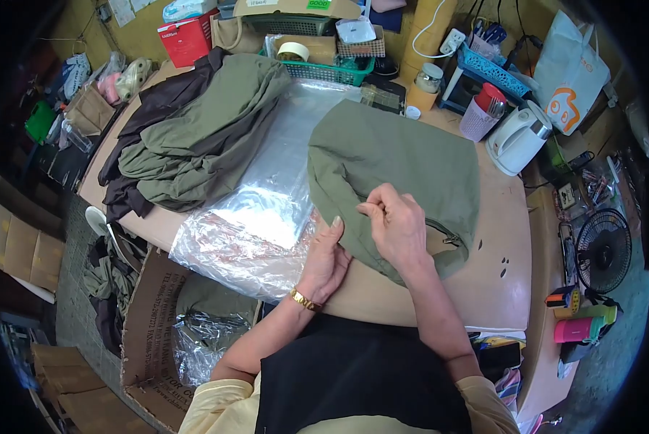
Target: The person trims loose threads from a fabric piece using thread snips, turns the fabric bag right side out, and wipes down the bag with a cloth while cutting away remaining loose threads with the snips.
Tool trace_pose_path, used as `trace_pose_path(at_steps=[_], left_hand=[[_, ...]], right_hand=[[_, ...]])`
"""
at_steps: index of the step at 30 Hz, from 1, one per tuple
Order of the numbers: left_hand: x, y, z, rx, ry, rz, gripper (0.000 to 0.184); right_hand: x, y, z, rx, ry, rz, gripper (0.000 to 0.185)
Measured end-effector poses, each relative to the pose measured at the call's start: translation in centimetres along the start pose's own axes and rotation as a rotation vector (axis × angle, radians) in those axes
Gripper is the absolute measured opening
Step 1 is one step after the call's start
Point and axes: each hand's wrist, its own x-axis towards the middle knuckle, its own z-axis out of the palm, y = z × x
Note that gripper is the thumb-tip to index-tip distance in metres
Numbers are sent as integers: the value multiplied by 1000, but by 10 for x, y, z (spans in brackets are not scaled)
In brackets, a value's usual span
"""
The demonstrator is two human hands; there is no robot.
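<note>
A folded olive-green garment (411, 155) lies on the table in front of me, with a dark zip (443, 235) showing near its lower right corner. My left hand (326, 262), a gold watch on its wrist, is at the garment's near left edge. Its thumb lies along the cloth and its fingers curl at the edge, partly hidden. Over the lower part of the garment, my right hand (399, 228) is closed in a pinch. Whatever is between those fingertips is too small to make out.
Clear plastic bags (255, 217) lie left of the garment, beside a heap of green and dark clothes (201, 137). A cardboard box (147, 347) stands below the table edge. At right are a white kettle (519, 137), a cutlery cup (480, 119) and a fan (603, 249).
</note>
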Motion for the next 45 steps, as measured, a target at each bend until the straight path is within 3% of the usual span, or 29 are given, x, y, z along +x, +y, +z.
trace_pose_path(at_steps=[2,5,7,9,11,13,14,16,17,18,20,22,26,29,35,39,42,45], left_hand=[[9,2,-12,127,-18,51,39],[6,3,-11,64,-75,21,40],[-1,6,-3,41,-133,-53,38],[-2,3,-7,15,-187,-131,35],[6,-7,-28,550,-258,-127,26],[6,5,-14,423,-211,-100,22],[9,13,-9,299,-164,-70,20],[17,16,-11,249,-114,-45,19],[14,15,-4,225,-119,27,19],[12,15,4,203,-126,97,19],[3,1,8,357,-139,88,20],[4,-10,-7,416,-111,-43,19],[1,-11,-12,557,-140,75,22],[1,-7,-16,479,-150,29,23],[0,8,0,222,-66,84,24],[-7,-2,-5,200,-83,17,24],[-5,-8,-2,277,-181,-10,25],[-9,-6,16,269,-51,92,34]], right_hand=[[-1,-2,0,11,6,31,18],[-1,-6,0,141,45,203,17],[1,-5,-1,240,-49,339,21],[4,5,4,307,-6,313,25],[3,8,-2,373,40,289,30],[5,3,-20,263,-36,47,36],[-3,10,-29,262,-33,53,36],[-19,25,-47,148,-397,-12,37],[-11,13,-57,153,-623,431,28],[-13,12,-55,150,-616,436,28],[-21,14,-49,226,-393,419,18],[-25,25,-39,319,-352,451,13],[-31,36,-17,372,-170,424,5],[-26,26,-28,201,-250,331,7],[-28,32,-42,301,-361,271,5],[-34,47,-48,357,-347,215,5],[-35,51,-54,320,-464,248,4],[-36,54,-62,346,-518,137,3]])
